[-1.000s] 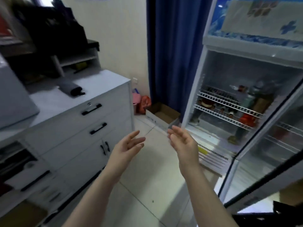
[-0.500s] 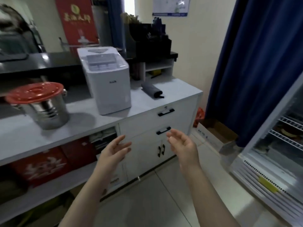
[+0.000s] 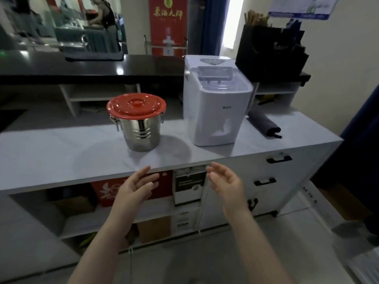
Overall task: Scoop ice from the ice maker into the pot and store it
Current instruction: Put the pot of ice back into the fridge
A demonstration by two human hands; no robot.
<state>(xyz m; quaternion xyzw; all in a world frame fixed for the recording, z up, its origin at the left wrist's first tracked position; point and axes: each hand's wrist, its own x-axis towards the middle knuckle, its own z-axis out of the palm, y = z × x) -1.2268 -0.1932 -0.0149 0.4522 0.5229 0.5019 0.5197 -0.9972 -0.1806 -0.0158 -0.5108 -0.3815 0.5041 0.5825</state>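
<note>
Nearest: left hand (image 3: 135,186) and right hand (image 3: 227,184) raised in front of the counter edge, palms facing each other, well apart. Fingers (image 3: 152,178) loosely spread and slightly curved, gripping nothing on either side.

Just behind them, under the pale grey counter (image 3: 61,160): open shelves with a red printed box (image 3: 106,189) and a black-and-white carton (image 3: 189,186). To the right, white drawer fronts with black handles (image 3: 279,159).

On the counter top: round stainless-steel pot (image 3: 142,132), upright, red plastic lid (image 3: 136,105) on, clasps at the sides. To its right, apart and not touching: white boxy ice maker (image 3: 217,113), clear top cover down. Further right, dark grey rolled bundle (image 3: 264,125) lying flat near the ice maker.

Behind all that: raised black ledge (image 3: 92,66), black desktop organiser (image 3: 270,52) at its right end. Farthest back, red banner with gold characters (image 3: 168,25).
</note>
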